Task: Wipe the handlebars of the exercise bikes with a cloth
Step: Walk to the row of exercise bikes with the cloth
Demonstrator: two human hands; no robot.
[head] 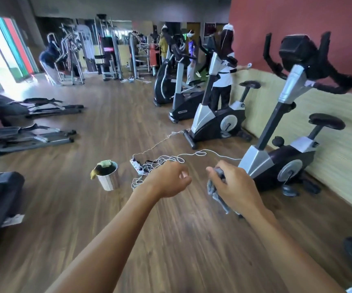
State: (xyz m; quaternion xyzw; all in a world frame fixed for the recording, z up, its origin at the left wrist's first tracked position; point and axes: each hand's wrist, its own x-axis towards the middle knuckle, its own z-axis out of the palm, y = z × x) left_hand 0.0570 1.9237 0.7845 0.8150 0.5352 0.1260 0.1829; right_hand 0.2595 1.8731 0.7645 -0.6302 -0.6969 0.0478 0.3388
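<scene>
My right hand (236,187) grips a crumpled grey cloth (216,189) low over the wooden floor, left of the nearest exercise bike (276,161). That bike stands at the right by the wall, and its black handlebars (338,83) rise high above my hands around a black console (297,51). My left hand (168,180) hangs beside the right one, fingers curled with nothing in them. A second exercise bike (215,121) stands farther back along the same wall, with more machines behind it.
A white power strip (136,166) with tangled white cables (164,160) lies on the floor just ahead of my hands. A metal bin (108,176) stands to the left. A person (223,72) stands by the second bike. Dark machines lie at the left.
</scene>
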